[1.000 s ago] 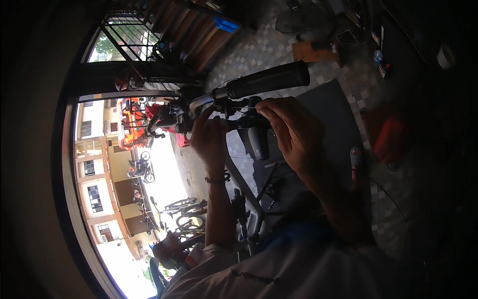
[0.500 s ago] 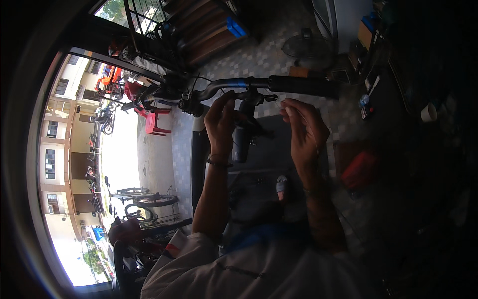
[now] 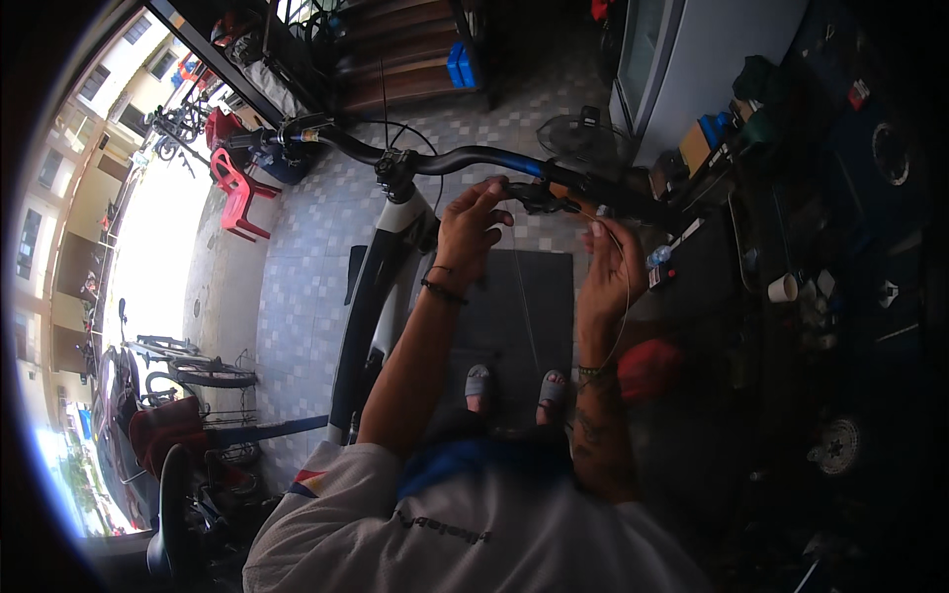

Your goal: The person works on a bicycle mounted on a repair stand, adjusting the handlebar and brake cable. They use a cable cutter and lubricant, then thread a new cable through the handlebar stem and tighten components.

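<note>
A bicycle handlebar point(image 3: 474, 158) runs across in front of me, its dark right grip end beyond my hands. My left hand point(image 3: 469, 229) is closed at the near end of a black control lever point(image 3: 539, 200) clamped under the bar; thumb and forefinger pinch it. To the right of the lever, my right hand point(image 3: 611, 280) pinches a thin inner cable point(image 3: 627, 311) between thumb and fingertips. That cable reaches from the lever past the fingers and loops down by my right wrist. The bike's black and white frame point(image 3: 368, 296) stands to the left of my left forearm.
A dark mat point(image 3: 519, 296) lies under my sandalled feet. Along the right is a cluttered bench with a white cup point(image 3: 782, 288). A fan point(image 3: 583, 138) stands ahead, a red plastic chair point(image 3: 240, 193) at the left, and parked bicycles point(image 3: 193, 364) near the opening.
My view has swung, so the frame and right-hand bench show more fully. The right hand stays pinched on the cable, now a little lower beside the lever; the left stays at the lever.
</note>
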`<move>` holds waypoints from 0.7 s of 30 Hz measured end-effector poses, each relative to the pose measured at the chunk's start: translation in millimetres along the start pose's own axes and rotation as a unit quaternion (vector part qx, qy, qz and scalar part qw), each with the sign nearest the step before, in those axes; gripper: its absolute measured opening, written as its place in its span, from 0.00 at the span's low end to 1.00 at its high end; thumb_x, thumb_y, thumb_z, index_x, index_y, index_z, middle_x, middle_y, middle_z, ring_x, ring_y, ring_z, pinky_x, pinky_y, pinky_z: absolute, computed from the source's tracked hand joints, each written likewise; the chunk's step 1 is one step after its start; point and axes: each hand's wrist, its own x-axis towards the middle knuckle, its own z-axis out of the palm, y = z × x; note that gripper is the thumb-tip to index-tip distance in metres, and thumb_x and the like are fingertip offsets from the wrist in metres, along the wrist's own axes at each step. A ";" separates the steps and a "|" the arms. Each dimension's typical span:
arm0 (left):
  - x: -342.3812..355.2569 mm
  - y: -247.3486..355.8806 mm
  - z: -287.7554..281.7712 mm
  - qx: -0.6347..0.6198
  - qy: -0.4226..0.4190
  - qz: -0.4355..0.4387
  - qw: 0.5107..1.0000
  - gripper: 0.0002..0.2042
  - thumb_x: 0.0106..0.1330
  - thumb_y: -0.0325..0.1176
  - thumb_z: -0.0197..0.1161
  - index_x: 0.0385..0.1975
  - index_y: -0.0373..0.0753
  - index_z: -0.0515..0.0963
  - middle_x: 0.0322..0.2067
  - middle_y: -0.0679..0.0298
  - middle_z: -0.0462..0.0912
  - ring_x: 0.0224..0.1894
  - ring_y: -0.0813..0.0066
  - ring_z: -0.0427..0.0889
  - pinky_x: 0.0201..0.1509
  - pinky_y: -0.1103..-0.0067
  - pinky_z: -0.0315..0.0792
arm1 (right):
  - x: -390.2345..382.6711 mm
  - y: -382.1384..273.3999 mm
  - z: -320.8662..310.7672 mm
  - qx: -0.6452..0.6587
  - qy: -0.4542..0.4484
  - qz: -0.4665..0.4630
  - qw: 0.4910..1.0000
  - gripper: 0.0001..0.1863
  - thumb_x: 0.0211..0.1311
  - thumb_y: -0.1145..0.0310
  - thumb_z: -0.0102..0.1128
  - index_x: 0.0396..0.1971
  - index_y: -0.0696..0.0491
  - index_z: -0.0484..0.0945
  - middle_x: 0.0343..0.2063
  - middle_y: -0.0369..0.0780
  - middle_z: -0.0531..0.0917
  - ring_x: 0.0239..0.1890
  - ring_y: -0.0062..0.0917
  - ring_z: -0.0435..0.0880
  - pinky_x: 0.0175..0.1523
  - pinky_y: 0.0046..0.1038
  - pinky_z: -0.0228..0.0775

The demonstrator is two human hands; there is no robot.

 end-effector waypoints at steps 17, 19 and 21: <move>12.2 -29.2 -40.0 -0.116 0.054 -0.064 0.990 0.11 0.78 0.37 0.64 0.51 0.39 0.79 0.41 0.67 0.83 0.33 0.80 0.78 0.21 0.90 0.62 | -10.4 3.5 -5.2 -0.011 -0.073 0.013 0.997 0.10 0.74 0.75 0.64 0.51 0.57 0.85 0.40 0.37 0.87 0.37 0.22 0.85 0.43 0.25 0.80; 16.9 -50.7 -58.8 -0.128 0.103 -0.088 0.982 0.08 0.78 0.37 0.62 0.49 0.40 0.78 0.39 0.68 0.82 0.32 0.80 0.78 0.20 0.89 0.62 | -10.7 5.2 -51.0 0.027 -0.058 0.114 0.991 0.11 0.76 0.72 0.61 0.53 0.59 0.82 0.41 0.39 0.86 0.38 0.21 0.85 0.47 0.25 0.79; 3.1 -88.1 -86.4 -0.135 0.152 -0.129 0.971 0.06 0.79 0.36 0.60 0.45 0.42 0.78 0.36 0.69 0.80 0.30 0.81 0.77 0.20 0.87 0.63 | -20.3 -30.1 -62.7 -0.093 0.107 0.025 0.990 0.12 0.78 0.68 0.61 0.52 0.60 0.81 0.40 0.41 0.87 0.39 0.22 0.87 0.48 0.24 0.78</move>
